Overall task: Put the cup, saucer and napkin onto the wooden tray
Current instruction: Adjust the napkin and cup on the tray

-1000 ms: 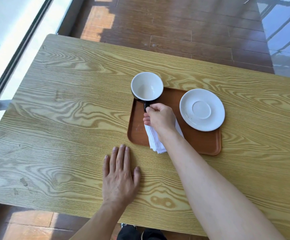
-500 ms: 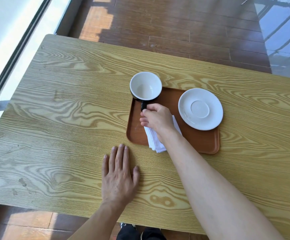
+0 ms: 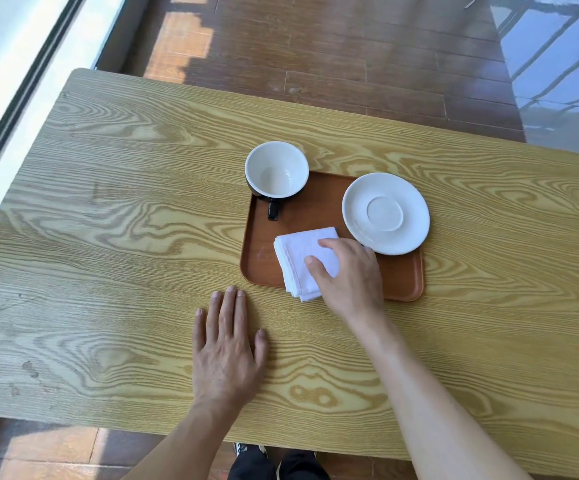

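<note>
The brown wooden tray (image 3: 260,261) lies on the table, right of the middle. A cup (image 3: 276,171), black outside and white inside, stands upright at the tray's far left corner with its handle pointing toward me. The white saucer (image 3: 385,213) sits at the far right corner, its edge reaching past the tray's right rim. A folded white napkin (image 3: 298,251) lies on the near half, one corner over the near rim. My right hand (image 3: 350,275) rests over the napkin's right part, thumb and forefinger apart. My left hand (image 3: 227,351) lies flat on the table, near the tray's left corner.
The light wood-grain table (image 3: 108,237) stretches wide to the left and right of the tray. A window frame (image 3: 14,109) runs along the left side. Dark wooden floor (image 3: 350,57) lies beyond the far edge. My shoes (image 3: 246,452) show below the near edge.
My right hand has let go of the cup's handle and drawn back toward me, onto the napkin. The cup stays on the tray. My left hand has not moved.
</note>
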